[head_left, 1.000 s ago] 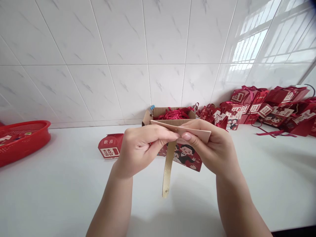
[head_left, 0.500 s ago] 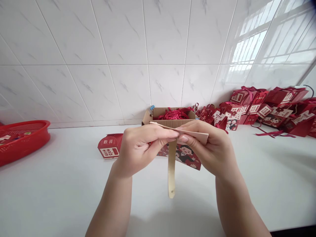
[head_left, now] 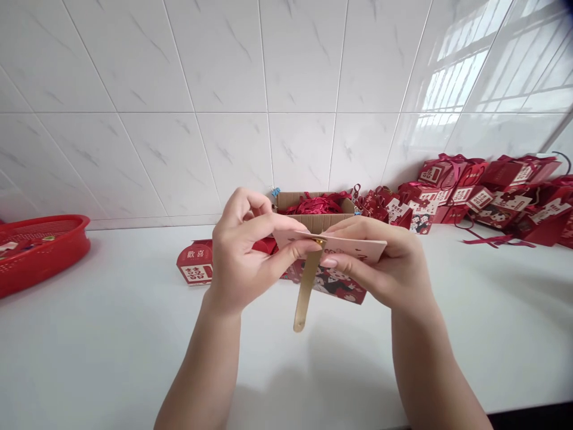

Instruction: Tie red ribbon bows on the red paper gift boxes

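Observation:
Both my hands hold a flat pink card [head_left: 358,249] above the white counter. My left hand [head_left: 244,257] pinches its left edge with thumb and forefinger, close to a small gold stud. My right hand [head_left: 380,263] grips the card's right part, fingers underneath. A gold strap [head_left: 307,292] hangs down from the stud. Right behind my hands stands a red gift box [head_left: 333,283] printed with a cartoon couple, partly hidden.
A small red box [head_left: 194,266] sits left of my hands. Behind is a cardboard box [head_left: 313,218] with red ribbons [head_left: 313,206]. Several red gift boxes [head_left: 483,200] line the back right against the tiled wall. A red basket [head_left: 40,251] stands at far left.
The card has tilted to show its face. My left hand rose and its fingers lifted. The strap's free end swung left and hangs higher.

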Available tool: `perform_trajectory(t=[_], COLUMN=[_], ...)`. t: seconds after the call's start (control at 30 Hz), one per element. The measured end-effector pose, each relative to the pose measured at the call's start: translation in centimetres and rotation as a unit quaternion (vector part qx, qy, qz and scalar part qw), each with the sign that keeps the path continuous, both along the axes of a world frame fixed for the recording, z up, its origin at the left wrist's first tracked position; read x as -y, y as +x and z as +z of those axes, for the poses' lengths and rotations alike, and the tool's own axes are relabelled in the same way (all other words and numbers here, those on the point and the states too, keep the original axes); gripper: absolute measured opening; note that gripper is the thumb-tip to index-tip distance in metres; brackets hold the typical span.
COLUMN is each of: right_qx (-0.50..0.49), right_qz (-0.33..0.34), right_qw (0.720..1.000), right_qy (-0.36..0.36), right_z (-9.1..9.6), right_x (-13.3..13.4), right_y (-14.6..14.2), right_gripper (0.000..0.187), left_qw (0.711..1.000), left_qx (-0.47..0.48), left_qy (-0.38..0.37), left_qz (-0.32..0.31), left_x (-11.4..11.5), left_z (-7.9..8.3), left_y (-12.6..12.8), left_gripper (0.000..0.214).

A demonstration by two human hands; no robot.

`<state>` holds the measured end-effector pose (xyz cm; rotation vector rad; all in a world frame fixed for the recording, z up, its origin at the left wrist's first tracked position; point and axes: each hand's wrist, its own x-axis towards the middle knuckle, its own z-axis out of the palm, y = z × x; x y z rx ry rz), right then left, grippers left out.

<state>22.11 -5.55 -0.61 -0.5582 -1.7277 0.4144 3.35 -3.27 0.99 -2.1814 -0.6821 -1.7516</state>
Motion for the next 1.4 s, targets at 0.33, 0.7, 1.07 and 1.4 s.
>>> perform_trajectory(t=[0.33,0.7,1.07,1.4], right_qx=[-0.066,-0.085,-0.199,-0.105], right_qz=[0.026,0.018,-0.176,-0.139], right_qw=[0.98,0.975,0.96,0.983], right_qy=[-0.188,-0.204,-0.086,-0.065], right_z=[0.0,-0.2,-0.2,-0.2], right_x=[-0.4,-1.2,-2.0,-1.2], right_y=[0.0,0.9,2.0,0.6], right_gripper=[0.027,0.035,0.032,0.02], left_qw=[0.999,0.998,0.957,0.947], left_qx=[-0.027,-0.054,-0.189,0.174], left_qy=[-0.032,0.012,-0.22,-0.219], left_qz=[-0.027,-0.024,0.003,-0.157], left_x=[0.0,0.2,1.4,0.2], left_z=[-0.4,-0.5,-0.8,0.5], left_y=[0.9,0.8,1.2,-2.7], left_gripper=[0.018,0.028,0.032,0.011])
